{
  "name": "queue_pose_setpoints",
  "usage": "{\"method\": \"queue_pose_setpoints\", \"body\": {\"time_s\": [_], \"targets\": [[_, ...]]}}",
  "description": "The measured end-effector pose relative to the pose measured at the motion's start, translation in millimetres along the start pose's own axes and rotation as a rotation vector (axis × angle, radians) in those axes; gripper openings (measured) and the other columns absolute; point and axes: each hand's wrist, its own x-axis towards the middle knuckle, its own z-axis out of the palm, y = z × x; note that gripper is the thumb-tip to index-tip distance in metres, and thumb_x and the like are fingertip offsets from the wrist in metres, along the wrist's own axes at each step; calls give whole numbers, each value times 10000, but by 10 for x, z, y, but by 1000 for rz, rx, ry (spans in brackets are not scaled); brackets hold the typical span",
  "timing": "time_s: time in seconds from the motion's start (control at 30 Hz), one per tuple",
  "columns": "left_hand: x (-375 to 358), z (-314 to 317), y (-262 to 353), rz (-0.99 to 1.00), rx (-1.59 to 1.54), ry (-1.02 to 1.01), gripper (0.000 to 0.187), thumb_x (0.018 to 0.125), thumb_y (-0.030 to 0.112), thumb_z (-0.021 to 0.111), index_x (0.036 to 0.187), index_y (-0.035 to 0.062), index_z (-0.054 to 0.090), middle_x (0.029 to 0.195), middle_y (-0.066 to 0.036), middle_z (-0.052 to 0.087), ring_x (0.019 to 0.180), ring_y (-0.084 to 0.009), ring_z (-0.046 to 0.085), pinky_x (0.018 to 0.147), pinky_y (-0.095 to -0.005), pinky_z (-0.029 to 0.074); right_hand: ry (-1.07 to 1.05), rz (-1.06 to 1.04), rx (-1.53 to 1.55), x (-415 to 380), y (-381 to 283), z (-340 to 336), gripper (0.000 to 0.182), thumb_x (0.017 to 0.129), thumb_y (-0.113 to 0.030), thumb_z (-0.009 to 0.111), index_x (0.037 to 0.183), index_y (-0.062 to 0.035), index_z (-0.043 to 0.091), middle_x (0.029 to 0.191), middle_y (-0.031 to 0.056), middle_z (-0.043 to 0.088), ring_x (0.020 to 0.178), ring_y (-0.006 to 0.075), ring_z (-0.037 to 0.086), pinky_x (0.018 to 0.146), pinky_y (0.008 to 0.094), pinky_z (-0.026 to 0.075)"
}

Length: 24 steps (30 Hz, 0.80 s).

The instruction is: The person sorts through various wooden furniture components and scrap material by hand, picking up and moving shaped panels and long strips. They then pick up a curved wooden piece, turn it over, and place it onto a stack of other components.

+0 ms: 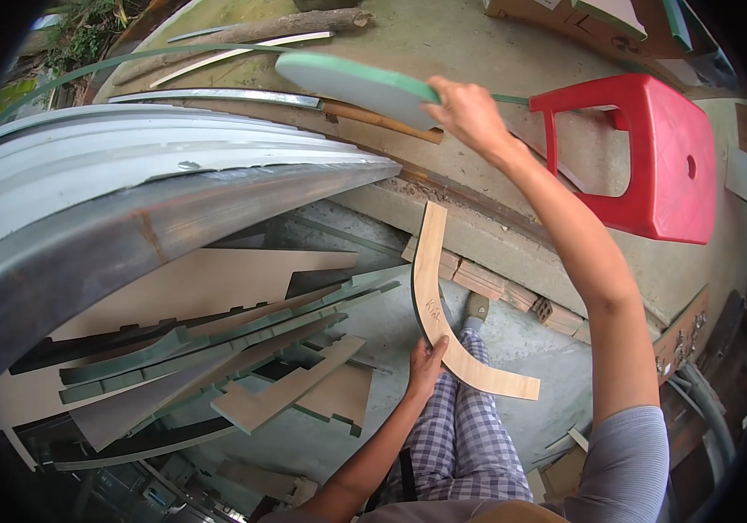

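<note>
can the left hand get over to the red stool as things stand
Probably not right away. The left hand is low down gripping the curved wooden piece, while the red stool sits up on the ledge, beyond the raised right arm.

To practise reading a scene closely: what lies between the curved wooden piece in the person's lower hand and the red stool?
In the head view, the raised right forearm crosses between the curved wooden piece and the red stool; beneath it, a concrete ledge.

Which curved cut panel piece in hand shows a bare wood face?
The curved tan wood-faced piece held by the left hand. The rounded green-faced panel in the raised right hand shows green instead.
</note>
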Motion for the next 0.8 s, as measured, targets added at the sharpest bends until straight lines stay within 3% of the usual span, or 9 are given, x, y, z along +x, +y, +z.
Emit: {"method": "queue_pose_setpoints", "body": {"time_s": [0.1,0.17,0.23,0.37,0.4,0.5,0.63,0.7,0.8], "targets": [[27,-61,-11,6,44,21,339,829,233,580,1077,32,464,951,-65,555,811,-142,591,638,-309,529,-68,-149,-79,37,-10,517,266,806,-225,580,985,-31,550,691,132,603,609,225,599,580,370,496],[10,-55,0,35,-4,35,325,832,222,584,1073,32,476,937,-52,559,799,-117,564,632,-270,491,-88,-218,-85,16,10,867,163,788,-161,533,889,-34,514,739,183,607,736,336,607,647,418,489],[15,-72,7,66,-54,50,311,835,211,588,1068,32,488,923,-40,563,787,-91,537,627,-231,453,-66,-235,-123,72,-159,1119,156,792,-136,501,899,-23,506,765,181,608,747,340,608,654,419,490],[15,-119,-13,154,-33,8,293,840,189,564,1068,32,469,953,-56,554,809,-124,584,641,-278,528,-137,-183,-196,31,-346,1110,170,794,-79,422,931,5,477,870,188,605,779,353,608,672,416,492],[16,-109,8,167,-27,6,280,844,179,560,1065,32,471,951,-53,553,805,-120,583,643,-273,527,-172,-176,-203,48,-334,1123,230,776,-88,497,987,-1,465,867,183,591,825,349,591,716,423,477],[-13,-71,38,196,-31,-20,271,847,170,554,1065,32,471,948,-52,553,801,-120,582,649,-270,526,-165,-217,-106,22,-306,1044,260,775,-101,510,1012,-3,463,860,198,592,852,355,580,750,425,464],[-72,-6,31,184,-17,-42,281,845,182,560,1065,30,470,949,-55,553,803,-123,582,655,-273,526,-206,-85,-67,-25,-299,914,275,776,-129,530,1013,-1,477,861,210,594,862,363,573,761,433,457],[-94,35,69,167,-22,-36,298,842,195,566,1067,25,468,948,-58,553,811,-125,580,667,-281,525,-174,-68,-103,13,-348,895,231,793,-82,425,991,-9,519,909,211,598,898,346,577,766,411,461],[-116,-9,49,118,66,-11,312,840,203,569,1070,19,466,953,-63,553,823,-128,579,679,-288,524,-162,-156,-90,74,-442,840,188,792,-86,425,924,-7,535,897,214,597,880,353,580,754,423,460]]}}
